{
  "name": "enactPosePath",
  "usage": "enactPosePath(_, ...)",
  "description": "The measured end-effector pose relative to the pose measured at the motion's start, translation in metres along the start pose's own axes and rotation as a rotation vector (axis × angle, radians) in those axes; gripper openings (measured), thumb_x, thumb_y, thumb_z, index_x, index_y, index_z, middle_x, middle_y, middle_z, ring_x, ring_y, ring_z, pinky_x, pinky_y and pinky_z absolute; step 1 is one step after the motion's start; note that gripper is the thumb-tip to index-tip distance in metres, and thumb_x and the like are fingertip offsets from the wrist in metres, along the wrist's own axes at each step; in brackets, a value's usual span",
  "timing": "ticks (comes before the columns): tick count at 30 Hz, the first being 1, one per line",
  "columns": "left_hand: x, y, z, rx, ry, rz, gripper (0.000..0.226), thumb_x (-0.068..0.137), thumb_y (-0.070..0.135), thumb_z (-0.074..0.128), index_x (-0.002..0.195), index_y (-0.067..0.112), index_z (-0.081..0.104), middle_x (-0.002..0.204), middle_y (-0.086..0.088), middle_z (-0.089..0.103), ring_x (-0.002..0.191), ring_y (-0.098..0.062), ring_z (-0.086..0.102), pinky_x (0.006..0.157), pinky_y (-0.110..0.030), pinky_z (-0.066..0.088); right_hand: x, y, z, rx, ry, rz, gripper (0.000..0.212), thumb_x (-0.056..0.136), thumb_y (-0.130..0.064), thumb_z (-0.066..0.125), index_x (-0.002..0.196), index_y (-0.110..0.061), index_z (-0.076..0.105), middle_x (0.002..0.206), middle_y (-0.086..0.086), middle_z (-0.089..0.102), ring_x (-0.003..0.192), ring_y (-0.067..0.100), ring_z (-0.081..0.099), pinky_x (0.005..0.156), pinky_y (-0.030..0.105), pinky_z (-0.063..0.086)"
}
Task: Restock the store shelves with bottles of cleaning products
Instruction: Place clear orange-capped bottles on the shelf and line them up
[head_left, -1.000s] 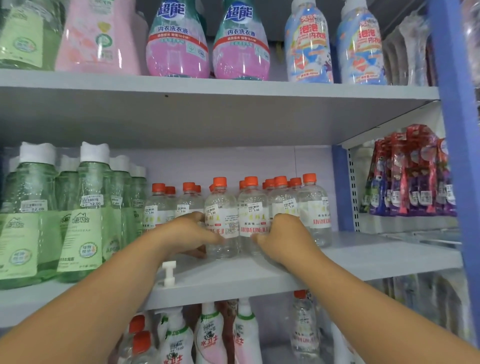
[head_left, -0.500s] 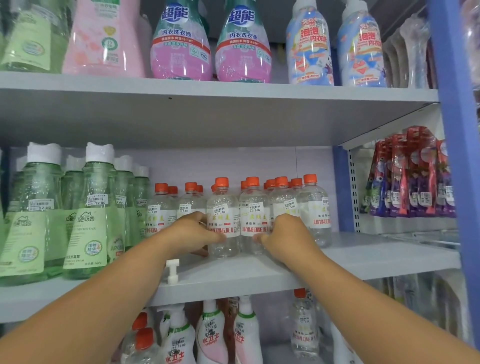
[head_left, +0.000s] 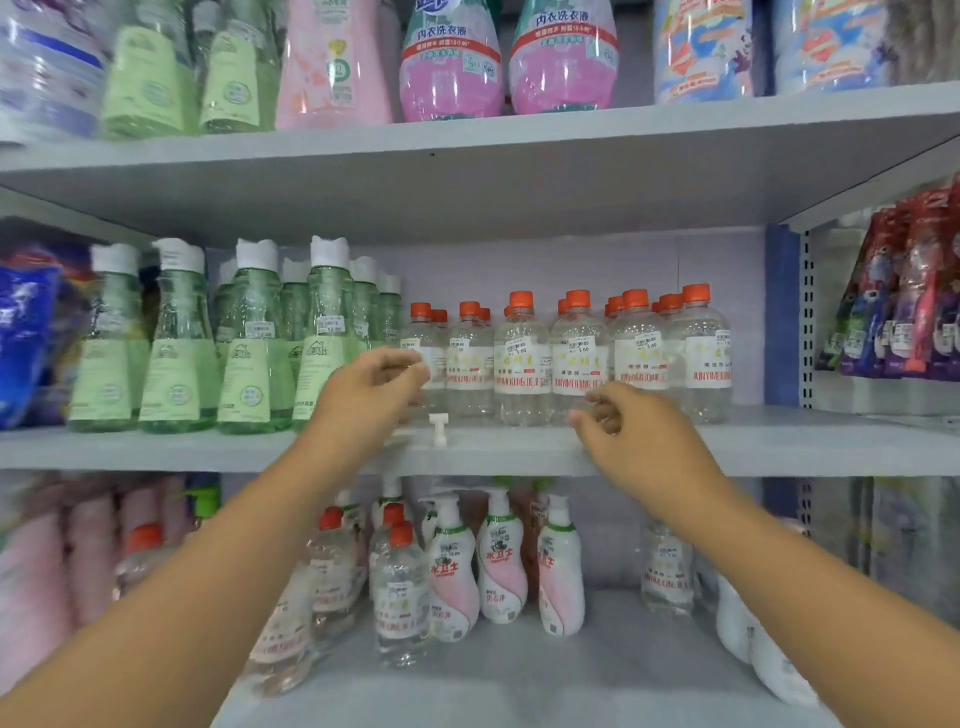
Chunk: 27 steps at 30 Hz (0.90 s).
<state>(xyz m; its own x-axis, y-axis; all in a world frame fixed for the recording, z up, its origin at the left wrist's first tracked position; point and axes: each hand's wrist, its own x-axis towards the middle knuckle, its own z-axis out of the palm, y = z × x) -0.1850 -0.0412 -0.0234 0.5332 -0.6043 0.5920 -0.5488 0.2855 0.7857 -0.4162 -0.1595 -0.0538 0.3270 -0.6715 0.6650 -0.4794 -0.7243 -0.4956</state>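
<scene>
Clear glossy plastic bottles (head_left: 522, 364) (paper labels); matt grey painted shelf (head_left: 779, 441).

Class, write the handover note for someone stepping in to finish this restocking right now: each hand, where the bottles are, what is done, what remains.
Left hand: loosely curled, holding nothing, in front of the leftmost orange-capped clear bottles.
Right hand: loosely curled, empty, in front of the middle shelf edge.
Those bottles stand upright in rows on the middle shelf, right of the green bottles.
Done: that row looks filled and faced forward.
Left: more orange-capped bottles stand on the bottom shelf; a small white part sits loose at the middle shelf edge.
</scene>
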Motion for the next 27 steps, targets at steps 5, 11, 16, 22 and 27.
enactPosePath(5, -0.104, -0.051, -0.001, -0.024, 0.362, 0.079, 0.007, 0.096, 0.019, 0.067, 0.103, 0.020, 0.067, 0.095, 0.007, 0.070, 0.086, -0.003, 0.065, 0.078, -0.018, 0.052, -0.091, 0.006, 0.057, 0.272, 0.095, -0.324, 0.032, 0.095, -0.030, 0.058, 0.124, -0.022, 0.066, 0.121, -0.013, 0.063, 0.117, 0.004, 0.057, 0.101, 0.021, 0.042)
enactPosePath(11, -0.127, -0.167, 0.016, 0.005, 0.174, -0.233, 0.022, 0.092, 0.014, 0.071, 0.104, 0.028, 0.061, 0.107, 0.008, 0.067, 0.104, -0.011, 0.065, 0.087, -0.022, 0.052, -0.122, 0.025, 0.169, 0.456, -0.294, 0.178, 0.042, 0.094, -0.030, 0.068, 0.134, -0.030, 0.054, 0.132, -0.014, 0.058, 0.114, 0.001, 0.057, 0.101, 0.023, 0.046)
enactPosePath(16, -0.132, -0.217, -0.018, 0.106, 0.483, -0.254, 0.035, 0.084, 0.011, 0.078, 0.107, 0.031, 0.059, 0.112, 0.007, 0.059, 0.105, -0.020, 0.061, 0.089, -0.036, 0.051, -0.106, 0.017, 0.242, 0.455, -0.372, 0.327, 0.055, 0.090, -0.034, 0.073, 0.138, -0.028, 0.047, 0.127, -0.016, 0.053, 0.110, 0.002, 0.054, 0.089, 0.015, 0.046)
enactPosePath(22, -0.132, -0.278, -0.031, 0.271, 0.339, -0.297, 0.102, 0.074, 0.023, 0.087, 0.155, 0.018, 0.025, 0.154, -0.010, 0.036, 0.142, -0.030, 0.036, 0.114, -0.050, 0.039, -0.102, -0.006, 0.326, 0.325, -0.148, 0.385, 0.089, 0.070, -0.043, 0.087, 0.142, -0.021, 0.039, 0.130, 0.000, 0.043, 0.124, 0.021, 0.048, 0.098, 0.037, 0.049)
enactPosePath(27, -0.108, -0.303, -0.047, 0.302, 0.315, -0.387, 0.073, 0.071, 0.038, 0.086, 0.131, 0.021, 0.048, 0.121, -0.006, 0.058, 0.110, -0.031, 0.060, 0.088, -0.052, 0.054, -0.103, -0.010, 0.344, 0.219, 0.008, 0.320, 0.089, 0.065, -0.039, 0.088, 0.136, -0.010, 0.045, 0.124, 0.006, 0.049, 0.116, 0.027, 0.053, 0.090, 0.033, 0.050)
